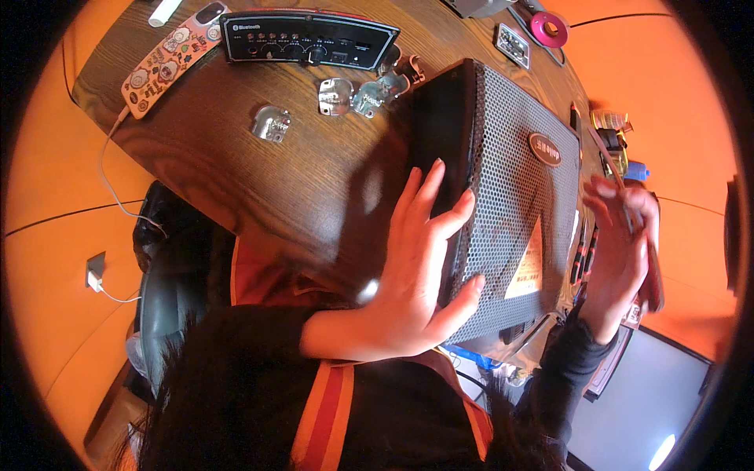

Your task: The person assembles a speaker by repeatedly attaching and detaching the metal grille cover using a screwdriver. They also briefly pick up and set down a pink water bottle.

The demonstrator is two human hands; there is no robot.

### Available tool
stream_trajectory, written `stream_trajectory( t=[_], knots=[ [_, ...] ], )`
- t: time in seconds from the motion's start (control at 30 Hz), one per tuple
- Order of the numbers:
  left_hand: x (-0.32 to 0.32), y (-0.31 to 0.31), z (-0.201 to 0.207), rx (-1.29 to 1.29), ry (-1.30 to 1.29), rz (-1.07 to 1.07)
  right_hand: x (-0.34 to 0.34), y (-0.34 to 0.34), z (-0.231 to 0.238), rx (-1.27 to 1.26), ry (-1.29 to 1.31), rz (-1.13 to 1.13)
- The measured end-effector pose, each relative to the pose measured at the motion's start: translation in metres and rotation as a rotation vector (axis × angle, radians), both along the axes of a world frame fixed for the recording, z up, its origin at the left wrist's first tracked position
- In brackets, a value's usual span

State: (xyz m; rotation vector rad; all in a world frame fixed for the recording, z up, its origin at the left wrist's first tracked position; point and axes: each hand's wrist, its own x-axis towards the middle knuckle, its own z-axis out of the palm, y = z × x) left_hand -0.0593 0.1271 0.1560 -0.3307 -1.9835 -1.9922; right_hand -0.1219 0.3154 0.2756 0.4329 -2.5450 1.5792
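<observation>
A black speaker box (514, 188) with a perforated metal grille and an oval badge stands in front of me at the table's edge. Against its left edge rests my left hand (412, 275), fingers spread along the dark side and thumb over the grille. To the right of the box, my right hand (624, 251) is closed around a long thin tool (611, 157) with a dark reddish handle end; motion blur hides its exact kind. Several shiny metal corner pieces (336, 96) lie on the table left of the box. A paper label (528, 267) is on the grille.
A black control panel (310, 41) with knobs stands at the far side of the wooden table (204, 149). Left of it lies a phone (169, 67) in a stickered case, with a white cable. A pink ring-shaped object (548, 29) sits far right. A dark chair (177, 275) is at left.
</observation>
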Motion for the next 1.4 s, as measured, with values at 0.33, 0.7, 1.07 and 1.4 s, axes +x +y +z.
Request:
stream_trajectory(
  t=[0.33, 0.7, 1.07, 1.4],
  knots=[
    [-0.053, -0.029, -0.002, -0.124, 0.16, 0.146, 0.116, 0.0, -0.062, 0.086, 0.521, -0.544],
    [-0.137, -0.048, 0.001, -0.053, 0.047, -0.356, 0.14, -0.025, -0.107, -0.216, 0.474, -0.668],
    [0.005, -0.086, 0.02, -0.451, 0.087, 0.064, 0.126, 0.021, -0.112, -0.486, 0.218, -0.394],
    [-0.099, -0.078, 0.036, -0.221, -0.273, -0.374, 0.098, 0.035, -0.105, -0.44, 0.188, -0.337]
  ],
)
